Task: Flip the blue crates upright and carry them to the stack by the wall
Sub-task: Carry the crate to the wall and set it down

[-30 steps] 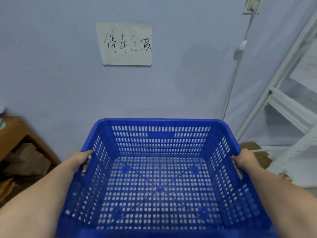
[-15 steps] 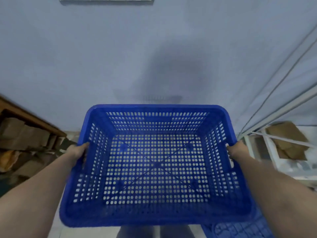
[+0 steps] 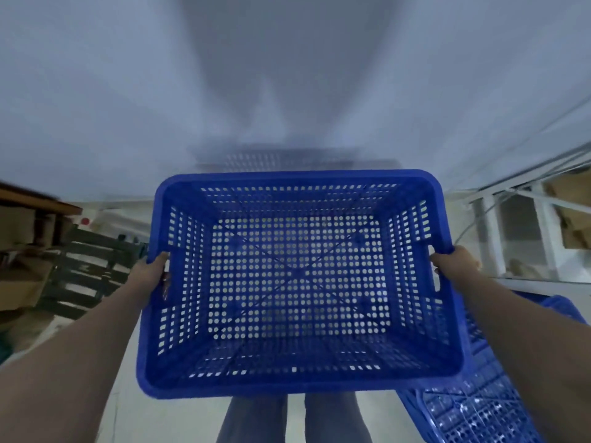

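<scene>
At the far left, a brown wooden shelf unit (image 3: 35, 206) holding cardboard and a dark slatted wooden frame (image 3: 92, 266) were noted near the pale wall (image 3: 96, 91). The left hand (image 3: 153, 270) was found clamped on the left handle slot of the blue perforated plastic crate (image 3: 297, 282), fingers curled through the opening. The crate was held upright and roughly level in front of the body, clear of the floor, its far rim close to the wall. It was judged to be light and empty, with stiff moulded rims but thin perforated walls that might flex under load; the smooth plastic was judged liable to slip, so the two side slots were considered the proper holds. The right hand (image 3: 454, 262) was found gripping the opposite slot, the hands well apart at the crate's width. At lower right, a second blue perforated crate (image 3: 479, 407) lay on the floor, seemingly bottom-up. White metal racking (image 3: 524, 225) stood at the far right.
</scene>
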Demonstrator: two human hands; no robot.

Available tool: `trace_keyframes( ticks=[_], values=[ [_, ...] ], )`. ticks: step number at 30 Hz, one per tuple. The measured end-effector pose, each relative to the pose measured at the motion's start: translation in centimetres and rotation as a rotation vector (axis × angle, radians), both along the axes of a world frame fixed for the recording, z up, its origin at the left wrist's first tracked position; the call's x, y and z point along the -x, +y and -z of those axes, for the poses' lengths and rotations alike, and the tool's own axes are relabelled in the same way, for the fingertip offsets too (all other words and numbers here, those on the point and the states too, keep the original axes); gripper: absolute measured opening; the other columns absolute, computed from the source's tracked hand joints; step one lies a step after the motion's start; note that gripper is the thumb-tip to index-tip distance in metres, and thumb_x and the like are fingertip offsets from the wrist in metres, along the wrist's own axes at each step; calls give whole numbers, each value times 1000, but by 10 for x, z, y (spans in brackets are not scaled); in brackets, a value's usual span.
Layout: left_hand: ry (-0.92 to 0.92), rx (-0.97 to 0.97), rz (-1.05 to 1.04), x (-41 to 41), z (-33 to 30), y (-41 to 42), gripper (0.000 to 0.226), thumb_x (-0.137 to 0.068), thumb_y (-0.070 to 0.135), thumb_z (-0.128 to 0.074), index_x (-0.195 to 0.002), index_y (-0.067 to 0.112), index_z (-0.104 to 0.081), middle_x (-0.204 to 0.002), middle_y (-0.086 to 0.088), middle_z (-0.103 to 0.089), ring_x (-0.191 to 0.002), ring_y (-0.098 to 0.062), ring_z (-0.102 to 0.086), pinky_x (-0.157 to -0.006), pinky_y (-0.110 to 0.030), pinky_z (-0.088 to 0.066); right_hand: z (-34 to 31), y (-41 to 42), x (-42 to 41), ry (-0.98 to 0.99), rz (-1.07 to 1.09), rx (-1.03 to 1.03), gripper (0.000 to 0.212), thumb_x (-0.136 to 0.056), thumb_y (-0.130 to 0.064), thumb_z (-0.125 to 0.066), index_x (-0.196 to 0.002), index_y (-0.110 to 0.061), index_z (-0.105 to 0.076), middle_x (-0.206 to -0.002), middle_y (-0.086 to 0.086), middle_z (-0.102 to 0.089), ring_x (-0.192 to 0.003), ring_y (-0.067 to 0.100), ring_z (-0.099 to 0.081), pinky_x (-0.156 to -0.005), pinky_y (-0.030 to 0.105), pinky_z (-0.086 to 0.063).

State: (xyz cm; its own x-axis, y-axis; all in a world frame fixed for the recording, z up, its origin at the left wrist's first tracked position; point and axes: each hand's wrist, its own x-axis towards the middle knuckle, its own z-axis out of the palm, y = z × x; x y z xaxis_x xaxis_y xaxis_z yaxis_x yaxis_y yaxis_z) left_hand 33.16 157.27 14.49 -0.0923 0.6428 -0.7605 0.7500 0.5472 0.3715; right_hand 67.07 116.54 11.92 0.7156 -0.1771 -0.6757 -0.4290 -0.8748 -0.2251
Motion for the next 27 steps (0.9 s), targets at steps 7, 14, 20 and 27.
trace_keyframes(
  ticks=[7,14,20,27],
  values=[
    [-19,82,35,-11,87,24,39,-97,36,-47,-119,4,-51,-102,-24,-63,-88,-40,-62,-88,-54,-52,75,19,-8,12,64,-10,36,-84,-11,-62,-114,9,-55,-91,25,-61,-82,37,-58,-77,49,-48],
    [40,73,62,-32,154,22,47,-100,32,-41,-131,-3,-46,-97,-18,-61,-69,-30,-52,-80,-43,-43,141,31,-18,11,114,-66,38,-86,-7,-59,-120,8,-52,-102,24,-60,-91,39,-58,-89,53,-50],
    [37,49,72,-47,207,30,49,-98,31,-46,-136,0,-43,-80,-6,-54,-65,-21,-49,-81,-39,-41,186,32,-32,35,180,-105,40,-88,-4,-56,-125,10,-49,-118,31,-58,-90,36,-55,-95,58,-47],
    [15,59,72,-64,264,34,53,-98,32,-47,-141,4,-37,-103,-15,-57,-89,-29,-52,-83,-42,-42,228,36,-53,55,212,-129,44,-89,-6,-56,-130,7,-45,-112,24,-57,-92,36,-54,-96,57,-46]
  ],
)
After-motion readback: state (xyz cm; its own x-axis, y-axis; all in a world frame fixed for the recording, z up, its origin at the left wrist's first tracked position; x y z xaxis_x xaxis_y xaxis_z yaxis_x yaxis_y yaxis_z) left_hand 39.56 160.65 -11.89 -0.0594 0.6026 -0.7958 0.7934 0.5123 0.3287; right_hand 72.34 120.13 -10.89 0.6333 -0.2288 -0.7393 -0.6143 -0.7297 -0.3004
